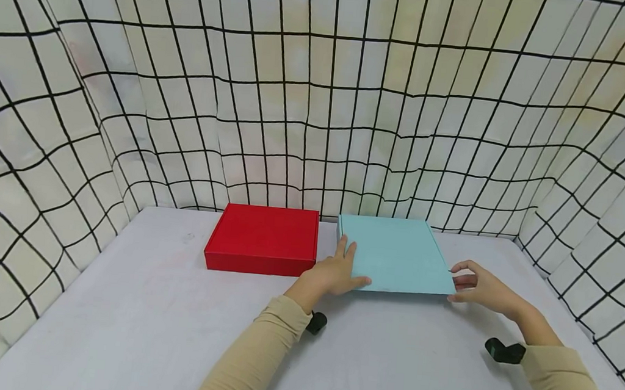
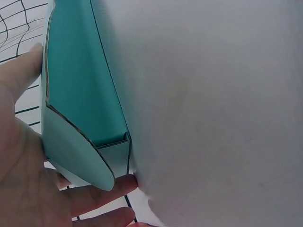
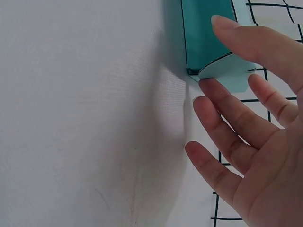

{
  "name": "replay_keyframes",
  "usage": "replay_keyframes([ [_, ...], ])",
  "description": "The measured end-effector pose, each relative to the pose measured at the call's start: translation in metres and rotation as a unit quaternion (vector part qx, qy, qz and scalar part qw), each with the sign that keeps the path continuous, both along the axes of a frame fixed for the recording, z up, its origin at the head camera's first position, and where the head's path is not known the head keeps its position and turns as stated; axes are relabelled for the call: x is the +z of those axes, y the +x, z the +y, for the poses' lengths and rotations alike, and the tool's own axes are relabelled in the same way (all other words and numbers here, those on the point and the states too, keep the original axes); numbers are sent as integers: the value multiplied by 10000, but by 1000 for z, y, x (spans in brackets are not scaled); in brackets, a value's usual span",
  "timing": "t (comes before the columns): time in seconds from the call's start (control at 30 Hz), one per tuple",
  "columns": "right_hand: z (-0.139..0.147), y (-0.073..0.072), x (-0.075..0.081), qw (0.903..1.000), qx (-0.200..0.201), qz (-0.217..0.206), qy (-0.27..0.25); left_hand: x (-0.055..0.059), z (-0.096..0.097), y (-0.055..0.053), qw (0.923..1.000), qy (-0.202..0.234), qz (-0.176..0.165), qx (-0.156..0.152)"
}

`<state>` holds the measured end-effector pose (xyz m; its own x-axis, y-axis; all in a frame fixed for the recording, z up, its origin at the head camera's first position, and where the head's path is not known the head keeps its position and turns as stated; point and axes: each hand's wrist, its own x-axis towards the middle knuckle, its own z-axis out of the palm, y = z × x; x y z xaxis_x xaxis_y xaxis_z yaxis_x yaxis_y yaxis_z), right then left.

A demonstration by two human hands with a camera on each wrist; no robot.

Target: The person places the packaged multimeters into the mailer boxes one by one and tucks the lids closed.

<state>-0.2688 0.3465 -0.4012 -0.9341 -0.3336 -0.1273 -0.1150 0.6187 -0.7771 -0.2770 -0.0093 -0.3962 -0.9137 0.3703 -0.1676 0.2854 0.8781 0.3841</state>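
Observation:
A light blue cardboard box [image 1: 396, 250] lies at the back of the table, right of centre. Its lid is tipped slightly up at the front, and the left wrist view looks into the darker teal inside [image 2: 75, 66]. My left hand [image 1: 330, 275] rests spread at the box's left front corner, thumb on the lid, other fingers along the side by a rounded flap [image 2: 80, 146]. At the right front corner, my right hand [image 1: 484, 289] has its fingers loosely bent around another rounded flap [image 3: 227, 66], fingertips right at its edge.
Just left of the blue box lies a closed red box [image 1: 265, 234]. Both stand on a white-covered table [image 1: 169, 331]. White walls with a black grid [image 1: 319, 110] enclose the back and sides. A dark wrist camera [image 1: 504, 351] shows near the right sleeve.

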Motion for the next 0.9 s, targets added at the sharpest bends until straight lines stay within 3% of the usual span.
replay_keyframes([
  [0.9,3,1,2,9998,9,-209,-13,1,-3,-1,9999,45,-88,-129],
])
